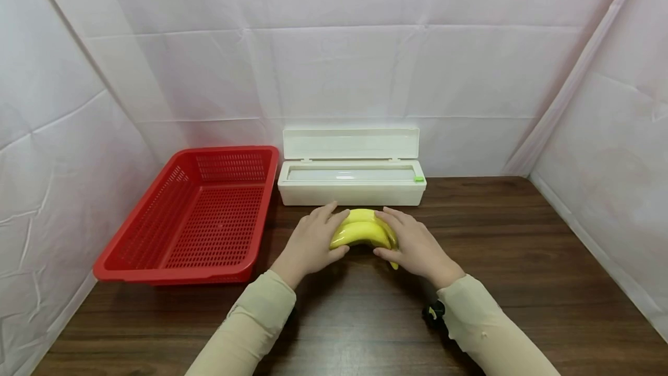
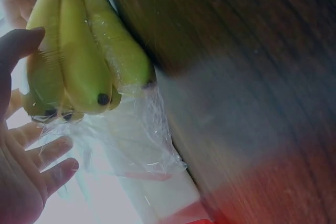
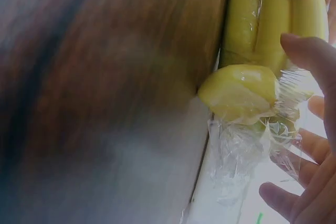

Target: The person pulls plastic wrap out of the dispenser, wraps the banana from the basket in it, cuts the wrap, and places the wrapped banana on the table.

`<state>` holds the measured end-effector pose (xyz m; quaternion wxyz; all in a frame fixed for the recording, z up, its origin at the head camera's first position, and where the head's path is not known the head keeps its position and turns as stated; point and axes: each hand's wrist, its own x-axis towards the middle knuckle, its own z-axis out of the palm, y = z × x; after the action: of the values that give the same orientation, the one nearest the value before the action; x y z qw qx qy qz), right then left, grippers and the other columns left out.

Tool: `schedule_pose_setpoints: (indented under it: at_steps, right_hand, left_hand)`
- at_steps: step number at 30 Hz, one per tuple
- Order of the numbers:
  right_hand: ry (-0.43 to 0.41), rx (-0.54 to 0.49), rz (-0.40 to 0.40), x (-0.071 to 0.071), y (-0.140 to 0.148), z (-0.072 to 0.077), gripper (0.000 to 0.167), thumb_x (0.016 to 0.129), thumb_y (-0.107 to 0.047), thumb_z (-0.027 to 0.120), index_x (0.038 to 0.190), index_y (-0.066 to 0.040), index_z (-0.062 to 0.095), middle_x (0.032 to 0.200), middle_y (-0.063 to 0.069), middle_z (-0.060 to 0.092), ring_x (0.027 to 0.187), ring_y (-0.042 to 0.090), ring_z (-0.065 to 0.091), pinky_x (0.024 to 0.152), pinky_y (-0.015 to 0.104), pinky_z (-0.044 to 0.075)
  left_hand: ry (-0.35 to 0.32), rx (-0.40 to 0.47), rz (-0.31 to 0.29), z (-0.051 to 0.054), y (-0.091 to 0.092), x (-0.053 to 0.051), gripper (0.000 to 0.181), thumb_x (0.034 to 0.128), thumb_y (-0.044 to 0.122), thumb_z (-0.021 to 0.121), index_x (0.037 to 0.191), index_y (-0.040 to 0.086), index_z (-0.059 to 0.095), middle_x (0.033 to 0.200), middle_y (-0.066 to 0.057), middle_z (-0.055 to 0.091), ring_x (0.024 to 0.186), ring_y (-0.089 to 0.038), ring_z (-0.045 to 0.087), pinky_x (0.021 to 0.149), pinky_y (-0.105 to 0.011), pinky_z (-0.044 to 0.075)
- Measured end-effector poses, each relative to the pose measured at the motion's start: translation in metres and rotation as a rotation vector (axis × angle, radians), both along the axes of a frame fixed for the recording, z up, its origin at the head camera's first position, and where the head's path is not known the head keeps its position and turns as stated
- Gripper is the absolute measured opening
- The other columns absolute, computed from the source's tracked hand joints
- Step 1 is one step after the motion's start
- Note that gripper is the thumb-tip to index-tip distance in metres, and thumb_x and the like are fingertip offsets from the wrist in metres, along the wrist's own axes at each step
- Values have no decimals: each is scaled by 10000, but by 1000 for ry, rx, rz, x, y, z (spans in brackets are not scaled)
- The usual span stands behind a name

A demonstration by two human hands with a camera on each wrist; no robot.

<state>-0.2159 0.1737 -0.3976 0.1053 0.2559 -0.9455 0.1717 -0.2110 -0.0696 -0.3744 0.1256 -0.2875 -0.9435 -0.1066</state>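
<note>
A bunch of yellow bananas lies crosswise between the two hands, in front of the white box. Clear plastic film wraps it and hangs loose past the banana tips; at the stem end more film is crumpled. My left hand holds the tip end, thumb on the near side and fingers over the far side, the lower ones spread beside the loose film. At the stem end my right hand grips likewise, its fingertips on top and thumb in front. Film partly veils the fingers in both wrist views.
Behind the bananas stands a long white box with its lid raised and a green slider at the right. A red plastic basket sits on the left. White cloth walls enclose the brown wooden table.
</note>
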Motion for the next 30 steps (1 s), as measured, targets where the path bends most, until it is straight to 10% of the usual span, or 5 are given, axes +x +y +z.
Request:
schedule_pose_setpoints:
  at_steps: [14, 30]
  right_hand:
    - [25, 22, 11, 2, -5, 4, 623, 836, -320, 711, 1373, -114, 472, 1407, 156, 460, 1180, 371, 526, 907, 578, 443]
    - [-14, 18, 51, 1, -5, 11, 560, 857, -286, 676, 1352, -101, 490, 1338, 131, 479, 995, 263, 590, 804, 445, 497]
  left_hand:
    - [28, -55, 12, -1, 3, 2, 553, 862, 385, 651, 1336, 137, 511, 1308, -97, 539, 1149, -253, 557, 912, -428, 455]
    - [-121, -70, 14, 16, 5, 4, 530, 897, 372, 597, 1349, 113, 503, 1313, -89, 528, 1168, -266, 537, 956, -462, 414]
